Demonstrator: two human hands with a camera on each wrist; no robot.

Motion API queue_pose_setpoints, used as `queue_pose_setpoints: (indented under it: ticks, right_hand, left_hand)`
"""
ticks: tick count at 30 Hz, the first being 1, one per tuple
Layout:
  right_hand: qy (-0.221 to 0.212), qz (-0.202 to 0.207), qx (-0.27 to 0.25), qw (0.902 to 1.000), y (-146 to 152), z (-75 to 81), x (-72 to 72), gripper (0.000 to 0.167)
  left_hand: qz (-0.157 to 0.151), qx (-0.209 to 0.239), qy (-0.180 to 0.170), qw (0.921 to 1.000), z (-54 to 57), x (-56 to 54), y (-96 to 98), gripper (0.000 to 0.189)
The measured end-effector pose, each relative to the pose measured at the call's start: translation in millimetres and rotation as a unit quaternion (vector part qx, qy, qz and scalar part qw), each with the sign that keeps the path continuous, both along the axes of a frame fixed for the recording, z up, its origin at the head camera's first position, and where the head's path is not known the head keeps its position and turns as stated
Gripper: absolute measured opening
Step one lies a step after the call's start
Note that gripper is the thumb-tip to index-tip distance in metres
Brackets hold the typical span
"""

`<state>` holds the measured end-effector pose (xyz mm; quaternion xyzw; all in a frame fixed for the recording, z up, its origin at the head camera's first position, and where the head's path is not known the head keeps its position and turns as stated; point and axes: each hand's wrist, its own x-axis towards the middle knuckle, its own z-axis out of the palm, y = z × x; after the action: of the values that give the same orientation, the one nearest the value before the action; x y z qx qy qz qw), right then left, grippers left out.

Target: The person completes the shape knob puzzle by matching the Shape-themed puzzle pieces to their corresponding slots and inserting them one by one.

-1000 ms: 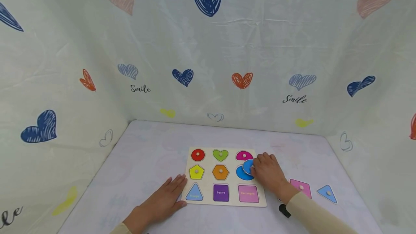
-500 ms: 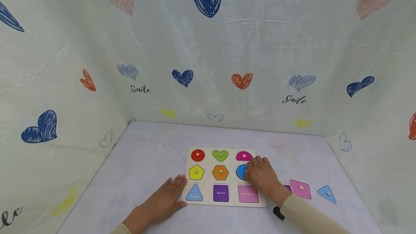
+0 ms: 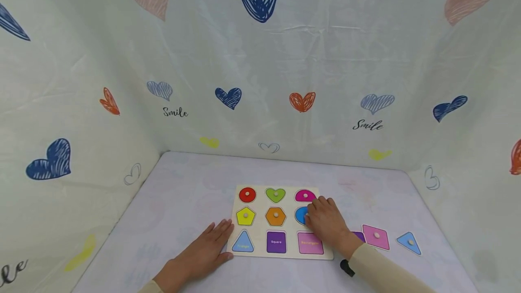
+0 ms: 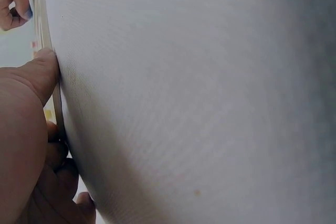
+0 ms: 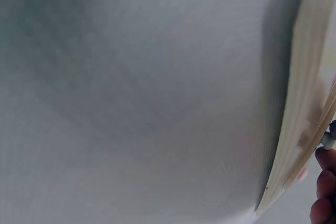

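Observation:
My right hand is at the right side of a wooden shape puzzle board, its fingers pinching the small knob of a blue oval puzzle piece. The oval lies at its matching spot in the middle row, partly hidden by the fingers. In the right wrist view the fingertips meet at a pale knob. My left hand rests with straight fingers against the board's left edge, thumb spread apart. Knobbed pieces sit in the board's upper two rows; the front row shows printed triangle, square and rectangle recesses without knobs.
Right of the board lie a pink rectangle piece, a light blue triangle piece and a purple piece, partly covered by the right wrist. A white cloth with printed hearts hangs behind the table.
My right hand has moved left and brought the blue oval from a tilted position over the board's edge down onto the oval spot. The left hand stays put. The purple piece has come into sight.

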<state>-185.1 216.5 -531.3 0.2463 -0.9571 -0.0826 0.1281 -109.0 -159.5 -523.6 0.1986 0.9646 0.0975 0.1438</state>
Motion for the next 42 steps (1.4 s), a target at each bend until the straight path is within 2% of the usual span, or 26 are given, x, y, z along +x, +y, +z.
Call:
queue_pose_setpoints:
  ticks: [7,28,42]
  right_hand:
    - [0.006,0.0,-0.017,0.9998,-0.5,-1.2,-0.5,0.038]
    - [0.019,-0.003,-0.024,0.9995,-0.9,-6.8,-0.2,0.035]
    - [-0.006,-0.015,-0.03,0.9994,-1.9,-5.0,0.8,0.037]
  left_hand:
    - [0.0,0.001,-0.001,1.0,-0.9,-0.5,-0.2,0.086]
    - [0.0,-0.001,0.003,1.0,-2.1,-0.9,0.1,0.086]
    - [-0.004,-0.001,0.009,1.0,-1.2,0.2,-0.5,0.086]
